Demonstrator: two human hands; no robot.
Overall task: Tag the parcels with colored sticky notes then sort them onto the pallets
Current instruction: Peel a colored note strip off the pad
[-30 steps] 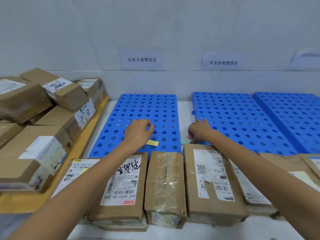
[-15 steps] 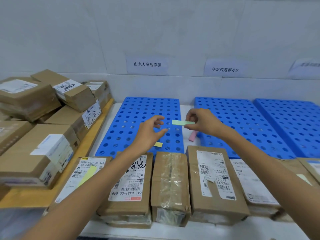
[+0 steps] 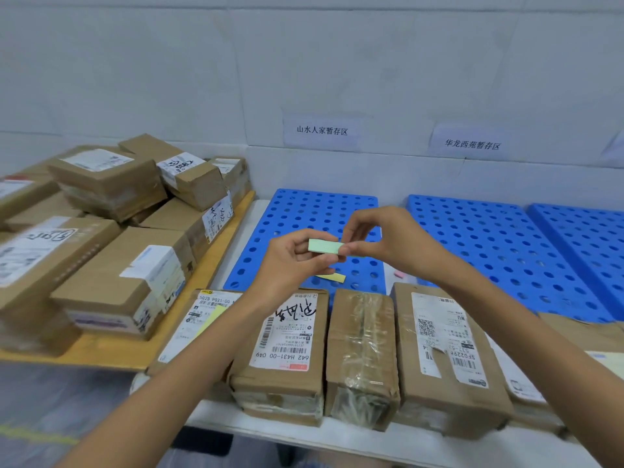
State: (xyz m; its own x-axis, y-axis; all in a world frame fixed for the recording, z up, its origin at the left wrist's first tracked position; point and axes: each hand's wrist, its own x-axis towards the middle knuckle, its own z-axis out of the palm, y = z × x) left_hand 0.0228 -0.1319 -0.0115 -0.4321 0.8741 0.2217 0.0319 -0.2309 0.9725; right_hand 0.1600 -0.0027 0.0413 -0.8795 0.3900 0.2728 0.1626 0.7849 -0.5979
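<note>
At the left edge, a stack of brown cardboard parcels [image 3: 101, 231] sits on a yellow wooden board [image 3: 216, 261]. The nearest of them are blurred and cut off by the frame, and their labels cannot be read. A row of brown cardboard parcels [image 3: 363, 349] lies along the near edge of the white worktop [image 3: 337, 434]. The left forearm covers part of the leftmost one and of the yellow paper note [image 3: 211, 320] stuck on it.

Above the near right corner of the left blue perforated plastic pallet [image 3: 320, 207], the left hand [image 3: 290, 261] pinches the left end of a pale green sticky-note strip [image 3: 324, 246] between thumb and curled fingers. The right hand [image 3: 395, 244] pinches the other end, and its fingers hide that tip. Whether the strip is one sheet or a pad cannot be told. Its long axis runs left to right, roughly along the worktop's near edge, with the right end slightly lower and the broad face towards the camera. Half a second ago the right hand held the strip alone while the left reached for it with spread fingers.

Below the hands, a small yellow sticky pad [image 3: 332, 278] lies at the pallet's near edge, partly hidden by the left hand. A pink sticky pad [image 3: 399, 273] lies in the gap before the middle blue pallet [image 3: 489, 238] and is mostly covered by the right wrist. The right blue pallet [image 3: 580, 238] and the last parcels in the row are cut off at the right.
</note>
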